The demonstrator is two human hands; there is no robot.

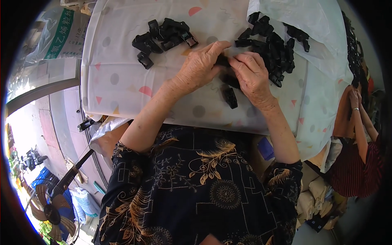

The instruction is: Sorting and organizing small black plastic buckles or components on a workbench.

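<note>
Between my hands, over the middle of the table, is a small black plastic part (222,61), mostly hidden by my fingers. My left hand (200,65) is closed on its left side, thumb and forefinger pressed to it. From the right, my right hand (251,73) pinches the same part. Just below my hands lie two more loose black parts; the nearer one (230,98) sits alone on the cloth. A group of black plastic parts (163,34) is spread at the far left. A larger pile of them (271,45) lies beyond my right hand.
A patterned cloth (134,98) covers the table. Clear plastic sheeting (310,24) lies at the far right. On the left are a printed sack (57,32) and a standing fan (51,212). A co-worker's arms (359,122) show at the right edge, beside a dark pile.
</note>
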